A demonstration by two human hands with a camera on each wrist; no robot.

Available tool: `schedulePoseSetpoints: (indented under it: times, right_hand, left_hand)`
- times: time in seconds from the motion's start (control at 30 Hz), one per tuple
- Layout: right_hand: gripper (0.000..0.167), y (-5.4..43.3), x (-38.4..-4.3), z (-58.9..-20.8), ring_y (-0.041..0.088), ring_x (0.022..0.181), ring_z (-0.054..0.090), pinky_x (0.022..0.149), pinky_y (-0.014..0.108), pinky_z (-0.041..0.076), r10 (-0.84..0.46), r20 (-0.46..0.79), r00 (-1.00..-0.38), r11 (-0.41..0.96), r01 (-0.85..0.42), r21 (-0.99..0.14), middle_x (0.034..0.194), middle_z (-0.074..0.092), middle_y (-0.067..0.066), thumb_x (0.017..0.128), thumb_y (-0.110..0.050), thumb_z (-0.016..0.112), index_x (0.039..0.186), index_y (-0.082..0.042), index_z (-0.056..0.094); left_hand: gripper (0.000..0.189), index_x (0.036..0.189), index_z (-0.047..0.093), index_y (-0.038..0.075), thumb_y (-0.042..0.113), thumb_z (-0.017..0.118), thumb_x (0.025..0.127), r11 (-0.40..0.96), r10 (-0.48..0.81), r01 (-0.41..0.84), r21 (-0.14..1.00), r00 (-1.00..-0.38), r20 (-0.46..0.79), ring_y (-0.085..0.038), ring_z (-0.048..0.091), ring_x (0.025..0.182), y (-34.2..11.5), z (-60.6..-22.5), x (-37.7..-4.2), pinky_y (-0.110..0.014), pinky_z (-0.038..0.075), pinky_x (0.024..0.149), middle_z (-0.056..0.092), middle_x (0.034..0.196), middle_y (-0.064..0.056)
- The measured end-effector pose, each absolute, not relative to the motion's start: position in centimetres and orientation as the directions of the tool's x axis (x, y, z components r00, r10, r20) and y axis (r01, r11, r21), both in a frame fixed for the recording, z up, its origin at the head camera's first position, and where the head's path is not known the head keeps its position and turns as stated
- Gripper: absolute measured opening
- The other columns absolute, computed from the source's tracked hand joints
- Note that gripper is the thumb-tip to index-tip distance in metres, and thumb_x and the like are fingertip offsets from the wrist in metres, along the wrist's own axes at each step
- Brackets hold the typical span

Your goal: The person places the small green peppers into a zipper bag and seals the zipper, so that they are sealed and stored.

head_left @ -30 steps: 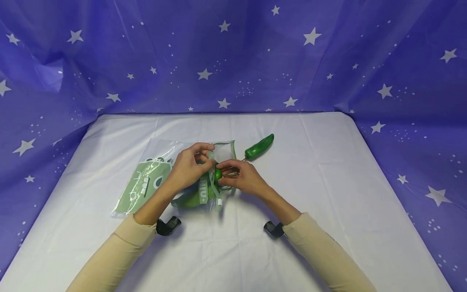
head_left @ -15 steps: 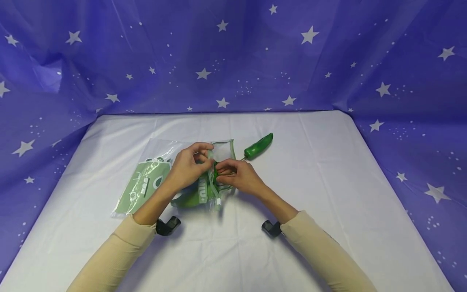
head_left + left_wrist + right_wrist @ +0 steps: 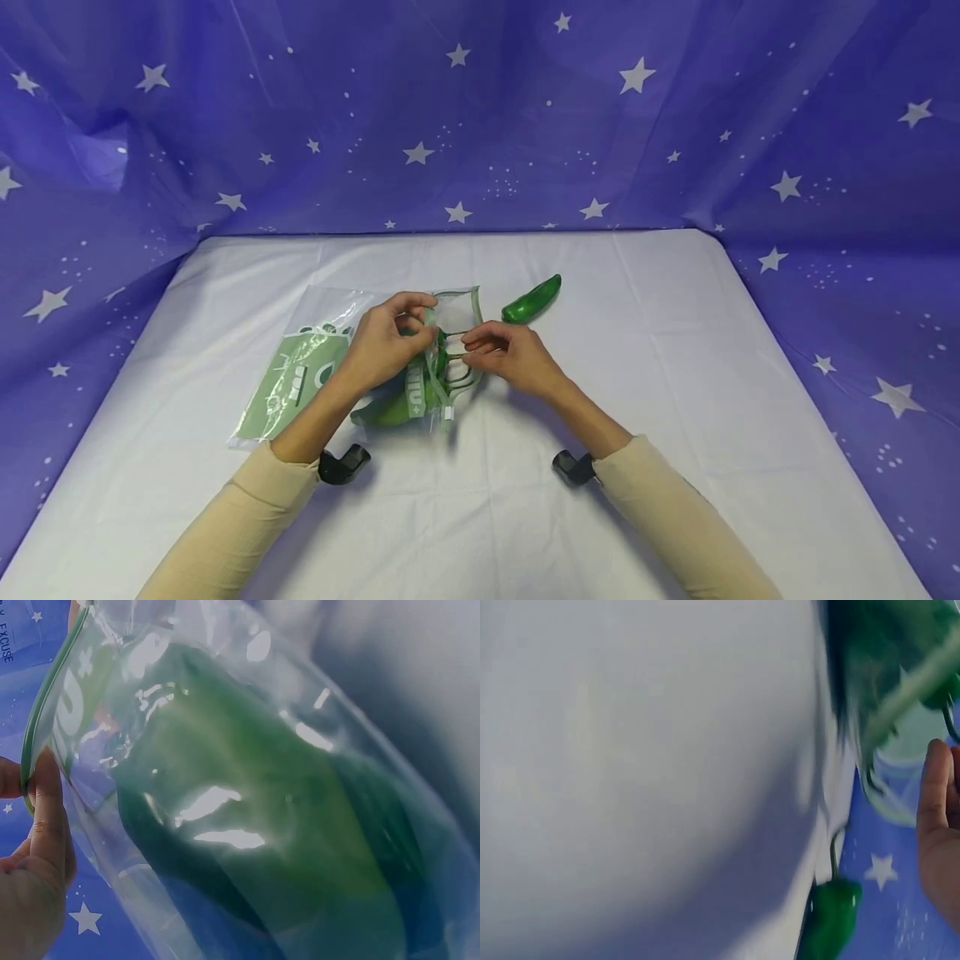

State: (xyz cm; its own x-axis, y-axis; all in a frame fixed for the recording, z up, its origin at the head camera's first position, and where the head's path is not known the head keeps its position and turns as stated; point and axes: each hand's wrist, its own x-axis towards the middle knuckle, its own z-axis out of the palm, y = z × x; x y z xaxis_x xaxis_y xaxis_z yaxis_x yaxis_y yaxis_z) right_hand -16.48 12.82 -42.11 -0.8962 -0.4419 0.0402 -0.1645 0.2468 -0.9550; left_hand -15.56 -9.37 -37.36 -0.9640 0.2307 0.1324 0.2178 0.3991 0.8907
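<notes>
A clear zip bag [image 3: 416, 393] with a green zip edge and white print lies mid-table, its mouth turned right. Several green peppers [image 3: 388, 410] are inside, the pale ones seen through the plastic in the left wrist view. Their thin stems [image 3: 455, 357] stick out at the mouth. My left hand [image 3: 386, 340] pinches the zip edge between thumb and finger. My right hand [image 3: 519, 358] is at the stem ends, its fingers [image 3: 932, 787] fairly straight with the fingertips right beside a stem. One loose green chili pepper [image 3: 532, 300] lies behind the right hand.
At the left, a larger clear bag [image 3: 288, 387] with a green cartoon print lies flat, partly behind the left forearm. A white cloth [image 3: 675, 400] covers the table. A purple star-printed curtain [image 3: 510, 108] encloses the back and sides.
My right hand has pushed a green pepper into the bag's mouth, then drawn back slightly to the right, leaving the stems showing. My left hand keeps its place on the zip edge.
</notes>
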Motion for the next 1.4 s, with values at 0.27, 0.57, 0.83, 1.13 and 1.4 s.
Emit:
schedulePoseSetpoints:
  times: [0.27,0.57,0.83,1.13,1.4]
  right_hand:
    - [0.036,16.8,-18.0,-41.3,0.024,0.088,0.061,0.075,0.03,0.05,-0.435,0.059,-0.899,0.253,-0.185,-0.95,0.096,0.065,0.008,0.081,-0.016,0.076,0.114,-0.007,0.065]
    - [0.034,20.2,-19.6,-42.6,0.02,0.083,0.062,0.071,0.027,0.049,-0.288,0.045,-0.957,0.403,-0.164,-0.9,0.092,0.067,0.006,0.083,-0.021,0.075,0.111,-0.004,0.066]
    - [0.035,21.2,-20.9,-44.1,0.017,0.082,0.063,0.068,0.023,0.049,-0.143,0.084,-0.986,0.514,-0.147,-0.845,0.094,0.067,0.006,0.081,-0.021,0.077,0.11,-0.005,0.065]
    - [0.055,20.5,-21.3,-43.9,0.021,0.083,0.065,0.067,0.03,0.047,0.062,-0.022,-0.998,0.613,0.056,-0.788,0.097,0.069,0.008,0.081,-0.043,0.072,0.117,-0.005,0.056]
    - [0.076,19.4,-21.7,-43.7,0.024,0.085,0.066,0.086,0.039,0.044,0.13,-0.2,-0.971,0.61,0.237,-0.756,0.089,0.071,0.011,0.084,-0.056,0.062,0.128,0.003,0.043]
  left_hand:
    - [0.033,0.117,0.061,0.007,0.009,0.067,0.085,0.374,0.235,0.228,0.899,-0.961,0.146,-0.017,0.065,0.076,-9.6,-37.4,-15.5,-0.026,0.047,0.059,0.059,0.096,-0.008]
    - [0.032,0.117,0.06,0.007,0.009,0.067,0.086,0.372,0.243,0.233,0.899,-0.959,0.148,-0.017,0.063,0.073,-9.8,-37.3,-15.5,-0.026,0.045,0.06,0.059,0.095,-0.007]
    - [0.032,0.117,0.06,0.006,0.009,0.066,0.086,0.357,0.252,0.222,0.907,-0.958,0.135,-0.018,0.063,0.074,-9.8,-37.5,-15.5,-0.026,0.045,0.059,0.058,0.096,-0.008]
    - [0.032,0.117,0.06,0.007,0.009,0.066,0.086,0.37,0.251,0.222,0.902,-0.959,0.133,-0.018,0.064,0.075,-9.7,-37.8,-15.4,-0.026,0.045,0.059,0.058,0.097,-0.008]
    - [0.032,0.117,0.06,0.007,0.009,0.066,0.086,0.381,0.247,0.219,0.898,-0.96,0.129,-0.017,0.064,0.077,-9.5,-37.7,-15.2,-0.026,0.045,0.058,0.058,0.096,-0.008]
